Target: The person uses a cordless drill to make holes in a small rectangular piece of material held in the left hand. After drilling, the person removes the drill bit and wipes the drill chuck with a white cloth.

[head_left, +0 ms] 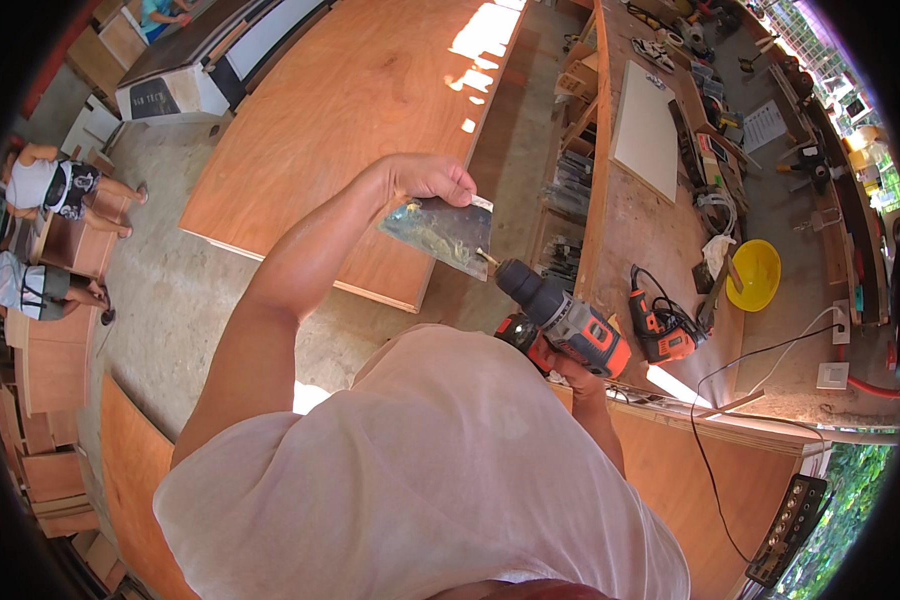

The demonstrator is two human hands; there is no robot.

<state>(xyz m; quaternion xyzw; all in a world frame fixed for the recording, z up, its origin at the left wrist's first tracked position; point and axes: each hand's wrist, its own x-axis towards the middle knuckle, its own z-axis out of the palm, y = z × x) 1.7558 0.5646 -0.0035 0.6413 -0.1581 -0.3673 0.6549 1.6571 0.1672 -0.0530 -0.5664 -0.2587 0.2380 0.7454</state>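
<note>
My left hand [432, 180] is closed on the upper edge of a thin rectangular plate [438, 235], dark grey with yellowish smears. That plate hangs tilted in front of me. In my right hand [576, 380] is an orange, grey and black cordless drill [575, 328], its chuck pointing up and left. A short bit [487, 257] sticks out of the chuck and overlaps the plate's lower right corner; I cannot tell whether they touch. The drill's body hides part of my right fingers.
A large plywood panel [320, 130] lies beyond my left arm. Along the right runs a wooden workbench [610, 215] with a white board [647, 130], a corded orange power tool [663, 325] and a yellow bowl [754, 275]. Two people [55, 185] are at the far left.
</note>
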